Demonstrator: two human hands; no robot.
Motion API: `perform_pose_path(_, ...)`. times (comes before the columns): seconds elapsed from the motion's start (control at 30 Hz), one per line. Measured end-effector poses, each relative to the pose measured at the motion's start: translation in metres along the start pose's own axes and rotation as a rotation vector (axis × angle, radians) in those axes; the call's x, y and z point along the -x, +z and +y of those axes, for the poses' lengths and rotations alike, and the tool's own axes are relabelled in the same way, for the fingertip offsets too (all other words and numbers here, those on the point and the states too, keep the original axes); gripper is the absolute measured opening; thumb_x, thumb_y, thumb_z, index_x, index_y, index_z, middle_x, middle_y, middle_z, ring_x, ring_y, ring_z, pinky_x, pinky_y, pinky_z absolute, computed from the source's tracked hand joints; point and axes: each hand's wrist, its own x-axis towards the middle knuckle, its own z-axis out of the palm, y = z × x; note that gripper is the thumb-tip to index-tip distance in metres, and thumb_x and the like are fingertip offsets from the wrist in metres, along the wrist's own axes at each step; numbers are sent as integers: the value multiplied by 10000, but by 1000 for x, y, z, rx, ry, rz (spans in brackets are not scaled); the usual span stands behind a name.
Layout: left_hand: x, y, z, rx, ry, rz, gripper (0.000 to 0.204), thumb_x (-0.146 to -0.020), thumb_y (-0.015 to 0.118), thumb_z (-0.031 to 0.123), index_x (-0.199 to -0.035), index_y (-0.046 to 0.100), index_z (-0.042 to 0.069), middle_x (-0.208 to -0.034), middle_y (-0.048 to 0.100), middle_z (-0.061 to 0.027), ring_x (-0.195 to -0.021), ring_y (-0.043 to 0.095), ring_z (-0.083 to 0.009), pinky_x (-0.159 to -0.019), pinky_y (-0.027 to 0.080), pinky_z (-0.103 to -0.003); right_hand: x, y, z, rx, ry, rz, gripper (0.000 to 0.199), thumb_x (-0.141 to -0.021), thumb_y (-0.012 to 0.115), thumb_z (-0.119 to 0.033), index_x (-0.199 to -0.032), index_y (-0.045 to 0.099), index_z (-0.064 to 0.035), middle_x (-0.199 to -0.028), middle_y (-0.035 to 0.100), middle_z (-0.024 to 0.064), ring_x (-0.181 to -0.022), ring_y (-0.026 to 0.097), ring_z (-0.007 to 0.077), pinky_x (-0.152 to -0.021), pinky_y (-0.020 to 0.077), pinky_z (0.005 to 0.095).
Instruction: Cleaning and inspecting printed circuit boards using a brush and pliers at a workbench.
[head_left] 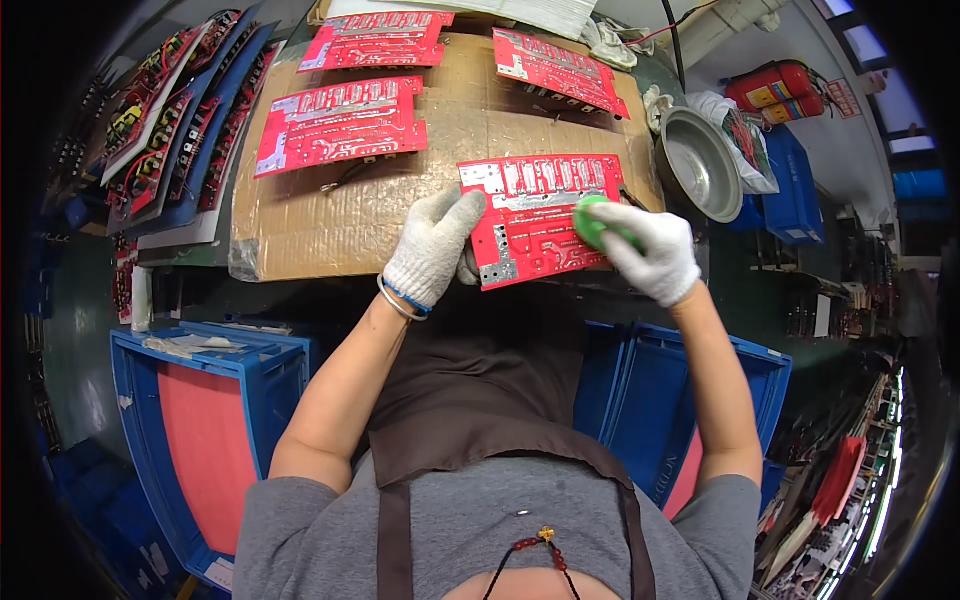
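A red circuit board [540, 225] with silvery solder tracks is tilted up over the front edge of a cardboard-covered table. My left hand [432, 245], in a white knitted glove, grips its left edge, the thumb on top and the other fingers mostly underneath. In my gloved right hand [655, 250] is a round green brush [597, 222], pressed against the right part of the board. The underside of the brush and any bristles are hidden. Three more red boards lie farther back: one at the left [345, 125], one behind it [378, 42], one at the right [560, 72].
The brown cardboard [320, 225] covers the tabletop. A metal bowl [697, 165] stands at its right edge, near a white bag [735, 140] and red fire extinguishers [775, 88]. Boards stand in a rack [185, 130] at the left. Blue crates [215, 345] flank me below the table.
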Motion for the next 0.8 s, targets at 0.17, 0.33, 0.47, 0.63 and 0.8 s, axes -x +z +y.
perform_pose_path(0.17, -4, -2, -5, 9, 17, 17, 375, -1054, 577, 316, -1187, 655, -26, -742, 683, -58, -492, 607, -98, -399, 455, -225, -41, 44, -48, 5, -65, -48, 377, -836, 743, -66, -1207, 735, -131, -989, 773, 128, -791, 761, 271, -737, 611, 345)
perform_pose_path(0.33, 0, -6, -10, -30, 55, -34, 371, -1057, 572, 310, -1188, 657, -27, -790, 697, -52, -573, 650, -113, -453, 507, -252, 4, 16, -16, -246, 453, 273, 313, -975, 640, -100, -1278, 684, -36, -1211, 742, 175, -1114, 725, 222, -979, 546, 324)
perform_pose_path(0.47, -3, -4, -16, -4, 161, -26, 405, -1065, 554, 342, -1218, 650, -21, -954, 718, -88, -760, 695, -143, -640, 581, -296, 26, 37, -26, -98, 590, 524, 359, -986, 605, -95, -1331, 639, -1, -1261, 715, 186, -1140, 706, 224, -1014, 522, 335)
perform_pose_path(0.63, 1, -4, -25, 461, -7, -150, 839, -1014, 355, 739, -1396, 547, 16, -1165, 691, -149, -1064, 681, -221, -940, 576, -372, -20, 101, -143, 66, 444, 246, 367, -908, 694, -94, -1272, 684, -42, -1147, 739, 209, -1030, 749, 296, -923, 576, 370)
perform_pose_path(0.8, 5, -13, -15, 255, -22, -235, 1155, -850, 245, 942, -1551, 385, 34, -1340, 595, -173, -1106, 677, -259, -812, 621, -376, 1, 64, -63, 78, 597, 517, 348, -966, 600, -55, -1307, 658, -18, -1194, 740, 191, -1084, 735, 250, -960, 566, 355)
